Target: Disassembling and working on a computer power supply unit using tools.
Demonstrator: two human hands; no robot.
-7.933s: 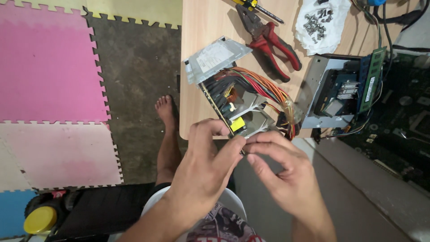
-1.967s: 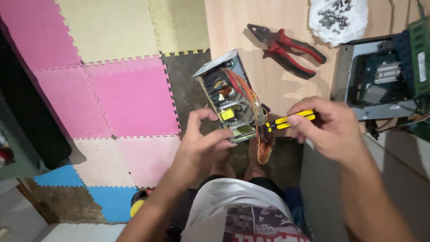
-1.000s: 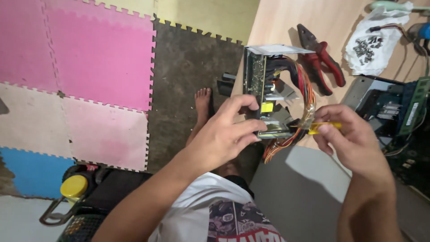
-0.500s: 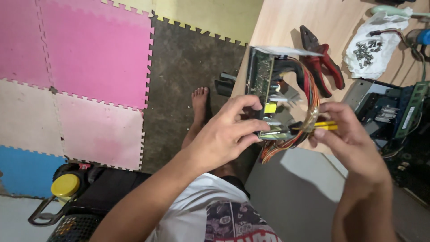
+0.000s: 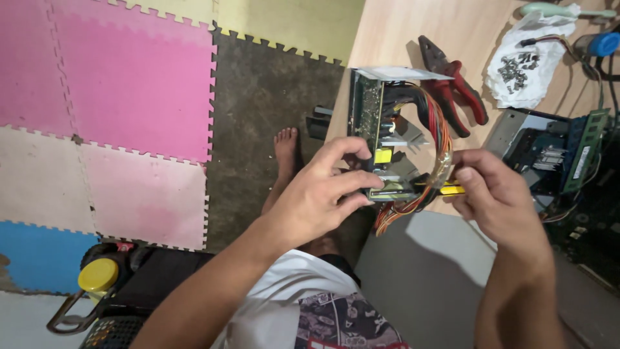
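screwdriver [image 5: 450, 189] mostly hidden in right hand [image 5: 497, 200], blue item [image 5: 605, 44] cut off at right edge

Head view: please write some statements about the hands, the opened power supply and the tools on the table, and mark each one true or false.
1. The left hand grips the opened power supply. True.
2. The right hand holds the red pliers. False: the pliers lie on the table; it holds a yellow-handled tool.
3. A white bag of screws lies beside the pliers. True.
4. The floor mats are all green. False: the mats are pink, yellow and blue.
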